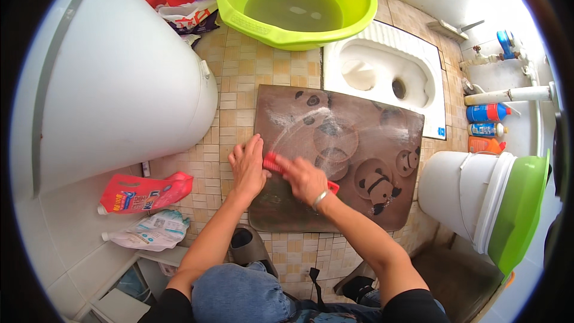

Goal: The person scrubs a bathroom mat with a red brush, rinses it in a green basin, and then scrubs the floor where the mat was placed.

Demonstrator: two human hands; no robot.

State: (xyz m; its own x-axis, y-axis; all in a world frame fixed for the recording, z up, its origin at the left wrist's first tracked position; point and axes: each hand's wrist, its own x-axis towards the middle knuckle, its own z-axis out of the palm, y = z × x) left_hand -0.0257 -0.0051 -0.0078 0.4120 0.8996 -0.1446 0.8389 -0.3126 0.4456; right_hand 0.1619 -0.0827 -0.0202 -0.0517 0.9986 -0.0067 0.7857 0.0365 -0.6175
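A brown mat (287,125) with dark panda pictures lies on the tiled floor in front of me, wet and streaked with whitish suds. My right hand (306,180) is closed round a red scrubbing brush (272,162), whose head is down on the left part of the mat. The brush's handle end sticks out beyond my wrist. Spread out by the mat's left edge, my left hand (247,164) presses down close beside the brush head and holds nothing. The brush's bristles are hidden.
A green basin (269,37) of cloudy water stands at the far side, partly over the white squat toilet (433,84). A white rounded appliance (137,84) fills the left. Red (143,193) and white bottles (149,231) lie below it. At right stands a white bucket (457,191).
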